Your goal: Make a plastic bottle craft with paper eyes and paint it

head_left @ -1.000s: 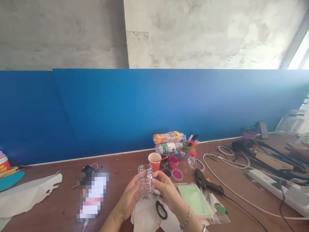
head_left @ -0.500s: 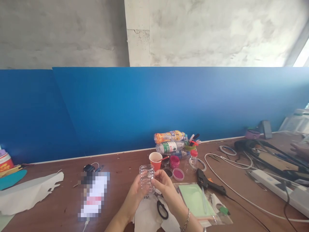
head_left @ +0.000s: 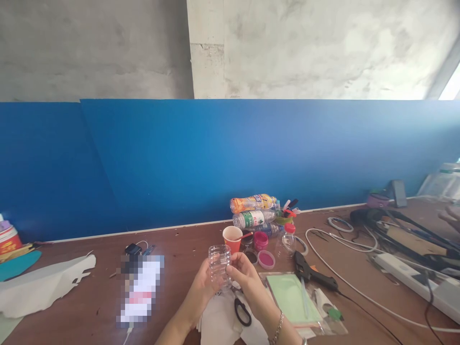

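A clear, ribbed cut-off plastic bottle piece [head_left: 219, 263] stands upright between both of my hands, low in the middle of the view. My left hand [head_left: 197, 294] wraps its left side from below. My right hand [head_left: 246, 280], with a bracelet on the wrist, pinches the bottle's right side with thumb and fingers. White paper sheets [head_left: 215, 323] and black-handled scissors [head_left: 240, 309] lie on the brown table [head_left: 179, 249] right under my hands.
An orange paper cup [head_left: 232, 238], pink lids [head_left: 266, 258], lying bottles [head_left: 251, 211], a black glue gun [head_left: 309, 273] and a green sheet [head_left: 291, 297] sit to the right. White cables [head_left: 345, 239] and a power strip [head_left: 413, 278] lie far right, where another person's hand [head_left: 451, 216] shows. Torn white paper [head_left: 43, 287] lies left.
Both hands stay on the bottle piece and sit slightly lower in view. The other person's hand at the far right has drawn back toward the edge.
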The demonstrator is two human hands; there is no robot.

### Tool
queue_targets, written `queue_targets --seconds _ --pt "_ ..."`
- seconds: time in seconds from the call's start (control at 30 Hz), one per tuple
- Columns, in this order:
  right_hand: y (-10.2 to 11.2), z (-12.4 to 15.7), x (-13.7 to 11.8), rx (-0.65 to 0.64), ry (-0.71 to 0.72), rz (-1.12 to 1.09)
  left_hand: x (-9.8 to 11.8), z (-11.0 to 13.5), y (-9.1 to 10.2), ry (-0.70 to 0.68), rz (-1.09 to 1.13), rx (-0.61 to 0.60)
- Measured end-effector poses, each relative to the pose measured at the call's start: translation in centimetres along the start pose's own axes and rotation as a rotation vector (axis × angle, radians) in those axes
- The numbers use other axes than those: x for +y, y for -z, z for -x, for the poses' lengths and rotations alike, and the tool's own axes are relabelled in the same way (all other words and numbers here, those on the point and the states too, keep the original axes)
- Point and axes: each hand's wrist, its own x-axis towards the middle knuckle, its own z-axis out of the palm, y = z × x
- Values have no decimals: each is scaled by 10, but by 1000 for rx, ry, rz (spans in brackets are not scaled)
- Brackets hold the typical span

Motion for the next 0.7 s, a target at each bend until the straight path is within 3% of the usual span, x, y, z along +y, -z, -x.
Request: queue_targets --seconds 0.3,0.5,0.7 --pt "1 1 -1 -31 -6 -36 9 5 -5 15 -7 3" --pt "2 -1 1 16 24 14 6 4 -5 15 7 -26" --pt "4 -2 2 -13 6 33 3 2 -5 23 18 24"
